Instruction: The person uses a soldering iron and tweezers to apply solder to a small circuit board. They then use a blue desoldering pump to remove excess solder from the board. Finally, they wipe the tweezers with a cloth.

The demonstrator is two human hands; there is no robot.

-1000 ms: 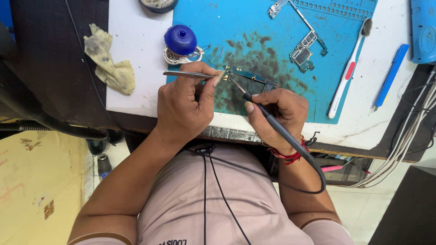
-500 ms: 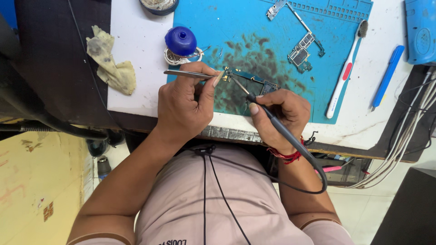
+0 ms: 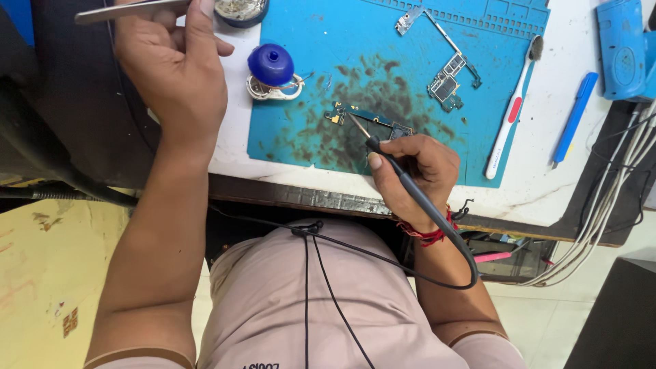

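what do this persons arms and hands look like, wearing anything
Both hands are bare, no gloves: left hand, right hand. A red thread bracelet circles the right wrist. Short pale pink sleeves with darker trim end above the elbows.

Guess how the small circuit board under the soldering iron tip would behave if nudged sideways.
The circuit board looks thin, flat and light, so it would probably slide, not roll. Neither hand pins it; the soldering iron tip sits at it. Exposed components suggest fragility.
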